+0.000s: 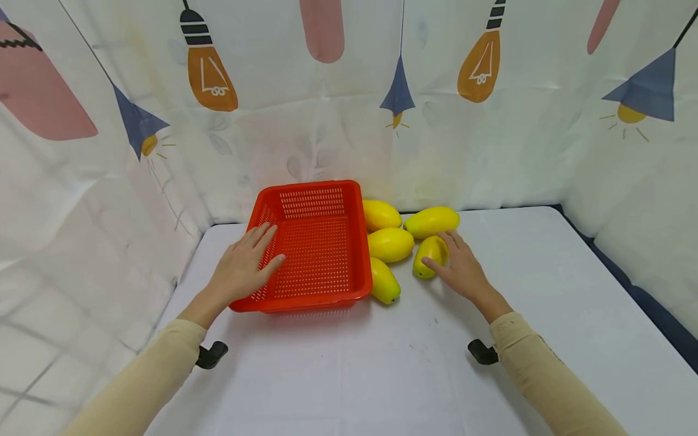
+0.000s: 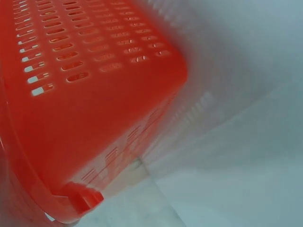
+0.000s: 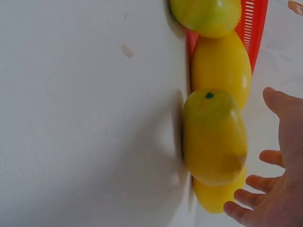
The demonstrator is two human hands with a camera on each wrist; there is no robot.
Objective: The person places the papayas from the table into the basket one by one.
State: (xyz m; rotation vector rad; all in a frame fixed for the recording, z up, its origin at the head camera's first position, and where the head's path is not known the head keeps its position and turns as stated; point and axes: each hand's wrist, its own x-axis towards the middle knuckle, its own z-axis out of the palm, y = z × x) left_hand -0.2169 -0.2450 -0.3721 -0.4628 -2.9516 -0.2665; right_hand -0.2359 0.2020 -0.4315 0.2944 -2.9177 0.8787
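Observation:
A red perforated plastic basket sits on the table, its inside bare. My left hand lies over the basket's left side, fingers extended and thumb spread across the rim. The left wrist view shows the slotted basket wall close up, with the fingers out of sight. My right hand hovers at the nearest yellow mango, thumb and fingers spread on either side. In the right wrist view a gap shows between the fingers and that mango.
Several other mangoes cluster along the basket's right side, one of them near the table's back edge. White cloth covers the table. A printed curtain rises behind and at both sides.

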